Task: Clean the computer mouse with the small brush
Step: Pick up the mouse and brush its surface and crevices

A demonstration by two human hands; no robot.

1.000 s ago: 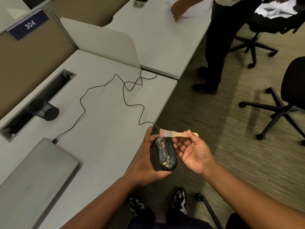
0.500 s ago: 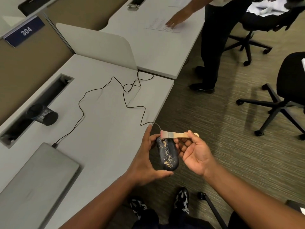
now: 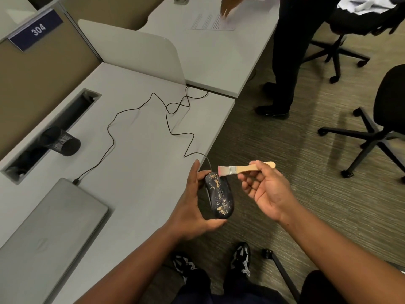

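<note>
A black computer mouse [image 3: 219, 195] speckled with tan crumbs is held off the desk's edge, above the carpet. My left hand [image 3: 190, 202] grips it from the left side and below. My right hand [image 3: 266, 189] pinches the wooden handle of a small brush [image 3: 241, 169] between thumb and fingers. The brush's pinkish bristles touch the mouse's far end. The mouse's thin black cable [image 3: 140, 119] loops across the grey desk [image 3: 140, 172] to a closed laptop [image 3: 43, 235].
A black mesh cup [image 3: 60, 141] lies on its side by the desk's cable slot [image 3: 54, 128]. A person in dark trousers [image 3: 289, 55] stands at the neighbouring desk over papers. Office chairs [image 3: 377, 119] stand on the carpet to the right. My shoes show below.
The brush has moved slightly right and up, its bristles now at the mouse's far end. My view shifted a little. The standing person's hand moved over the papers.
</note>
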